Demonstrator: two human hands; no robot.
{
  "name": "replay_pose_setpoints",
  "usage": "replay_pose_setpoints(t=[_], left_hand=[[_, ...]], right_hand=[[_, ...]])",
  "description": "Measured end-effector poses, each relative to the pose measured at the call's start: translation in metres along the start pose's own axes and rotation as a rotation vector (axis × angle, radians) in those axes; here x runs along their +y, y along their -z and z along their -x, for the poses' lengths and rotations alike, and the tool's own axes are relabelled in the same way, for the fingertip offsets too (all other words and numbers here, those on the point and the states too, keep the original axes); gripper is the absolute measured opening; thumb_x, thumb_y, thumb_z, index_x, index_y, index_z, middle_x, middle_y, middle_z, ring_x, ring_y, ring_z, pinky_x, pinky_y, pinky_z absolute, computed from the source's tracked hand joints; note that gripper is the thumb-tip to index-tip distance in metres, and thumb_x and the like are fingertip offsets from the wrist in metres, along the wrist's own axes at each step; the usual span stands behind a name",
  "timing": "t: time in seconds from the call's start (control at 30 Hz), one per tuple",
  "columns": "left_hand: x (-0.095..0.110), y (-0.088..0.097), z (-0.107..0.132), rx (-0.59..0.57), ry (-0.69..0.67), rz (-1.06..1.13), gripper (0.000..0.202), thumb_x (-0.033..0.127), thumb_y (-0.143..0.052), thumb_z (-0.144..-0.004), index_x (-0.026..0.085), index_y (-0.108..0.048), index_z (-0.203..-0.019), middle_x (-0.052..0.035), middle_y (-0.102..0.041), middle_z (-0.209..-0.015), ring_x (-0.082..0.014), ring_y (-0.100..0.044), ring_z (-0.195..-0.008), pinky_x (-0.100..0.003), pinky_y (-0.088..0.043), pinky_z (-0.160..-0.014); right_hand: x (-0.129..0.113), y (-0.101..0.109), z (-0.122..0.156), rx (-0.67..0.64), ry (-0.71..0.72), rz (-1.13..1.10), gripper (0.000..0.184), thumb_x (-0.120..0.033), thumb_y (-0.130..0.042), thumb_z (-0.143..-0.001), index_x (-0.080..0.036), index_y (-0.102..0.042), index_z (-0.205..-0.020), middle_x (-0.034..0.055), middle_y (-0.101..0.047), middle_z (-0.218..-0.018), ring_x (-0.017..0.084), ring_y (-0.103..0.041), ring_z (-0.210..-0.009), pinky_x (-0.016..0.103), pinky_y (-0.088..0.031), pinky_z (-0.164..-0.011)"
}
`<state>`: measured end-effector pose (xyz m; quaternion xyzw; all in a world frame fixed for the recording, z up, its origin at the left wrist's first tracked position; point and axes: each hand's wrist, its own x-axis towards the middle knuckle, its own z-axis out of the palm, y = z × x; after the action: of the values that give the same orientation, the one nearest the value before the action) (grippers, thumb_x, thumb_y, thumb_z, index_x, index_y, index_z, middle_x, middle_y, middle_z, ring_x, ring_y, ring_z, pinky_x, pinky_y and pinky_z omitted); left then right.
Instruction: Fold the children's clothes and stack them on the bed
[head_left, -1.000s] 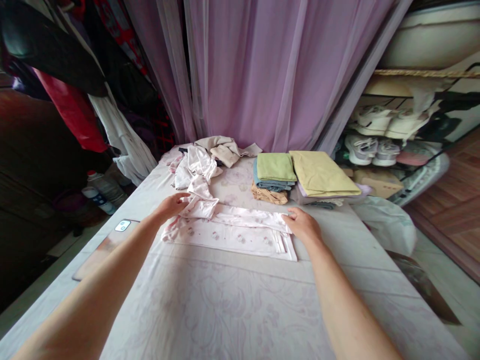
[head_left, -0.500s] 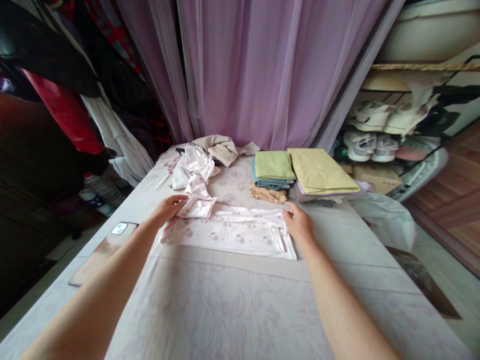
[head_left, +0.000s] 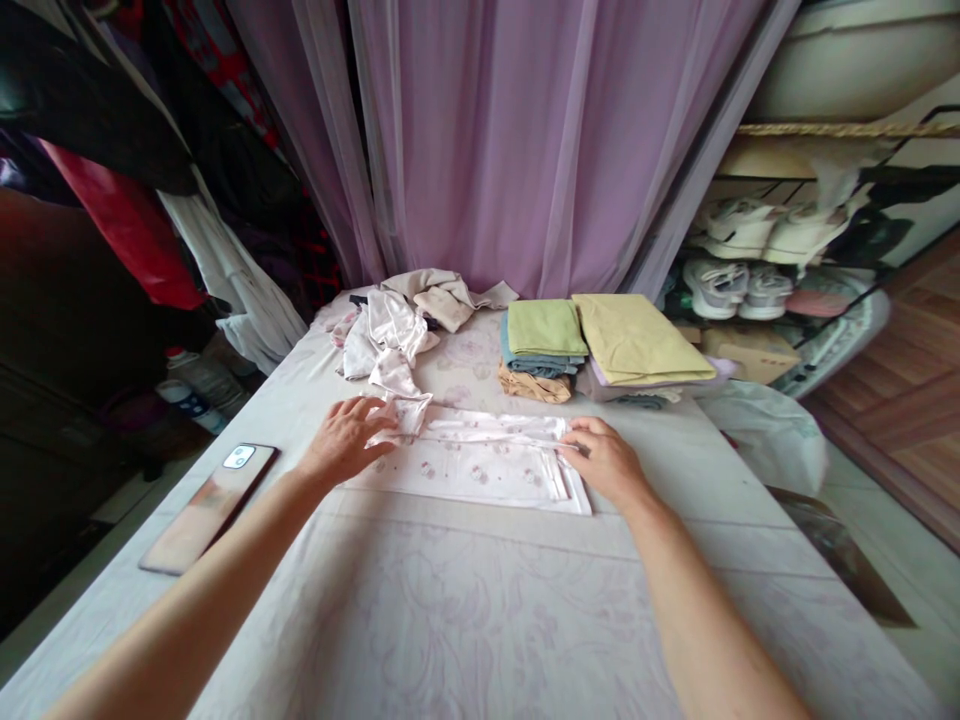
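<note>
A pale pink-white garment with a small print [head_left: 480, 470] lies flat on the bed, folded into a long strip. My left hand [head_left: 346, 440] grips the upper edge at its left end, with thumb and fingers around the cloth. At the other end my right hand [head_left: 606, 458] pinches the same edge, which is slightly raised between the two hands. A crumpled pale garment [head_left: 397, 330] touches the strip's upper left corner and partly covers it. The strip's left end is partly hidden by my left hand.
Folded clothes stand in a stack topped with green cloth [head_left: 546, 328], beside another topped with yellow cloth [head_left: 645, 338]. A phone [head_left: 210, 510] lies at the bed's left edge. A purple curtain [head_left: 480, 150] hangs behind; shelves with shoes [head_left: 716, 288] stand at right.
Both hands have drawn the garment's upper edge a little toward me, folding it over the strip. My left hand has also shifted right. The stacks stay in place.
</note>
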<state>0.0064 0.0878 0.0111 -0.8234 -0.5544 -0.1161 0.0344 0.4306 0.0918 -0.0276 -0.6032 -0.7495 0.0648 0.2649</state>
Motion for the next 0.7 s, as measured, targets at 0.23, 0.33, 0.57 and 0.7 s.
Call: replay_pose_setpoints(t=[0.23, 0.33, 0.57, 0.7], left_hand=[[0.002, 0.001, -0.003, 0.057, 0.027, -0.040, 0.025, 0.037, -0.051, -0.092, 0.027, -0.073, -0.097, -0.0080, -0.064, -0.123, -0.0274, -0.058, -0.110, -0.043, -0.042, -0.096], [0.009, 0.000, -0.002, 0.039, -0.028, -0.016, 0.032, 0.045, -0.064, -0.084, 0.027, -0.069, -0.110, -0.0090, -0.063, -0.125, -0.0289, -0.056, -0.114, -0.043, -0.039, -0.099], [0.015, 0.002, -0.012, -0.031, 0.098, -0.085, 0.025, 0.041, -0.062, -0.083, 0.026, -0.071, -0.101, -0.0094, -0.067, -0.111, -0.0281, -0.059, -0.103, -0.041, -0.040, -0.093], [0.012, 0.006, -0.021, -0.110, 0.143, -0.122, 0.020, 0.032, -0.056, -0.085, 0.023, -0.072, -0.091, -0.0126, -0.069, -0.101, -0.0300, -0.061, -0.098, -0.040, -0.042, -0.085]], right_hand=[[-0.011, 0.012, -0.008, 0.129, -0.043, 0.073, 0.016, -0.022, -0.051, -0.077, -0.025, -0.066, -0.084, 0.0032, -0.071, -0.092, 0.021, -0.065, -0.089, 0.028, -0.046, -0.074], [-0.015, 0.013, -0.017, 0.086, -0.201, 0.071, 0.014, -0.027, -0.053, -0.078, -0.026, -0.065, -0.084, 0.0007, -0.071, -0.073, 0.020, -0.065, -0.071, 0.027, -0.041, -0.061], [-0.019, 0.005, -0.048, 0.086, -0.440, -0.449, 0.013, -0.026, -0.052, -0.076, -0.022, -0.059, -0.085, -0.0022, -0.067, -0.061, 0.018, -0.069, -0.059, 0.023, -0.046, -0.052], [-0.011, -0.007, -0.059, 0.133, -0.478, -0.630, 0.012, -0.026, -0.054, -0.075, -0.021, -0.058, -0.085, -0.0003, -0.068, -0.066, 0.020, -0.071, -0.066, 0.024, -0.052, -0.053]])
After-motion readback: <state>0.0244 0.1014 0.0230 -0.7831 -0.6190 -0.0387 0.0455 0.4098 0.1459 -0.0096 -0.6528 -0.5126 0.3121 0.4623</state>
